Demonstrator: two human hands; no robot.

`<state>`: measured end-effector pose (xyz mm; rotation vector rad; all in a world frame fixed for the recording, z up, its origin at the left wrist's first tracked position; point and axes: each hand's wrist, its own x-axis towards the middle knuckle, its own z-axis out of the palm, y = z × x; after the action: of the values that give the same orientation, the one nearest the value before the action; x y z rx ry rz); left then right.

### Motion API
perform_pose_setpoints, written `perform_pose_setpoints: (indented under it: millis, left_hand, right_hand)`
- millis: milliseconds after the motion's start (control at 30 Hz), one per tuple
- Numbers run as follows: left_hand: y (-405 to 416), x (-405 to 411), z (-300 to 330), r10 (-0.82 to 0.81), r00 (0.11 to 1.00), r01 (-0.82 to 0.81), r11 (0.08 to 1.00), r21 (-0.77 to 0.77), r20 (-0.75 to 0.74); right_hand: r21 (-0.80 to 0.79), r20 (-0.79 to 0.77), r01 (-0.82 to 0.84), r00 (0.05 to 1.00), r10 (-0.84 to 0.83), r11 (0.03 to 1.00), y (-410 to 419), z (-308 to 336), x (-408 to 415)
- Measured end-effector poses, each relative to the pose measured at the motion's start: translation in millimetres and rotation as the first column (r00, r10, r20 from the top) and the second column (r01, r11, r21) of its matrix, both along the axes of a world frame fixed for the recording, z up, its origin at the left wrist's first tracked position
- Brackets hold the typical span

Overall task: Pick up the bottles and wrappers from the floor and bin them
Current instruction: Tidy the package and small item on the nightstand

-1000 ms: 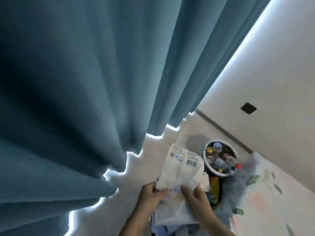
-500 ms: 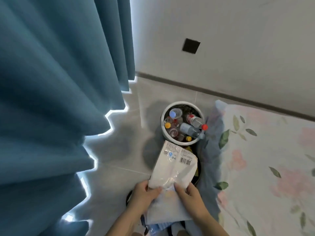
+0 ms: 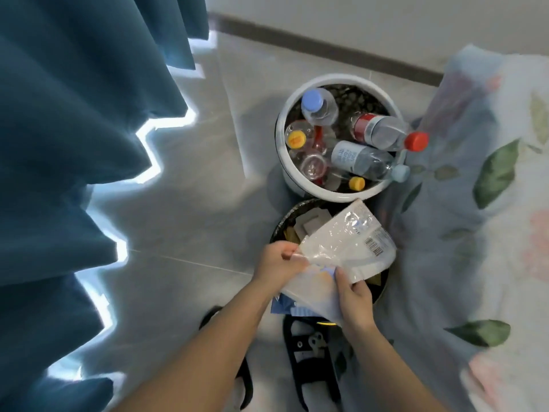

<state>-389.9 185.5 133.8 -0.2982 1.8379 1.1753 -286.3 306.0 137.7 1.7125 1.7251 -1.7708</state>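
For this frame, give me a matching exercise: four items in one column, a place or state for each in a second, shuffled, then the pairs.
Items:
1. red-capped bottle
2. wrappers
3. white bin
4. curtain

Place or state:
A. held by both hands over the black bin
B. hanging at the left of the frame
C. lying across the rim, cap sticking out
D. full of bottles, beyond the black bin

Pairs: 1-C, 2-A, 3-D, 4-B. The left hand and the right hand both pinch the wrappers.
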Motion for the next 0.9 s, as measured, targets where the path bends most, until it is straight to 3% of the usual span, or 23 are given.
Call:
perform_pose_setpoints:
  millis: [100,200,267,367,433,567,633,733,833,900]
  left_hand:
    - [14,5,-22,-0.139,0.988,0.138,0.99,-0.019,-0.068]
    - [22,11,-25,-0.469,0.87,0.43,0.873,-0.231,-0.153]
    - [29,14,-12,-0.542,0.81,0.455,0.821,-0.344,-0.222]
    - [42,12,29,-0.451,0.834,0.375,0.886,-0.273,-0.318]
    - [43,9,63,-0.33,0.9,0.288,0.941,-0.178,-0.286]
    - [12,15,127,-0.075,0.945,0.019,0.984,-0.177,-0.319]
    - [-20,25,159,0.021,0.927,-0.116,0.965,-0.234,-0.376]
    - [-81,51,199,0.091,0.905,-0.239,0.916,-0.322,-0.415]
    - [-148,90,232,0.13,0.876,-0.323,0.874,-0.364,-0.465]
    - [-203,126,252,0.108,0.865,-0.349,0.83,-0.434,-0.489]
  right_hand:
    - [-0.022,0.123,-0.037,0.992,0.04,0.999,12,-30,-4]
    - [-0.112,0.302,-0.122,0.941,0.151,0.986,25,-44,-9]
    - [-0.174,0.357,-0.127,0.916,0.182,0.977,33,-35,-12]
    - [-0.193,0.345,-0.085,0.927,0.149,0.978,42,-7,-15]
    - [-0.209,0.309,-0.129,0.932,0.191,0.969,41,28,-18]
    - [-0.174,0.207,-0.462,0.846,0.491,0.87,26,104,-19]
    - [-0.113,0.19,-0.633,0.743,0.642,0.766,15,142,-21]
    - [0.011,0.189,-0.866,0.493,0.849,0.5,-11,197,-29]
    - [0.166,0.225,-0.978,0.16,0.961,0.124,-59,240,-35]
    - [0.276,0.283,-0.944,-0.098,0.954,-0.179,-111,262,-36]
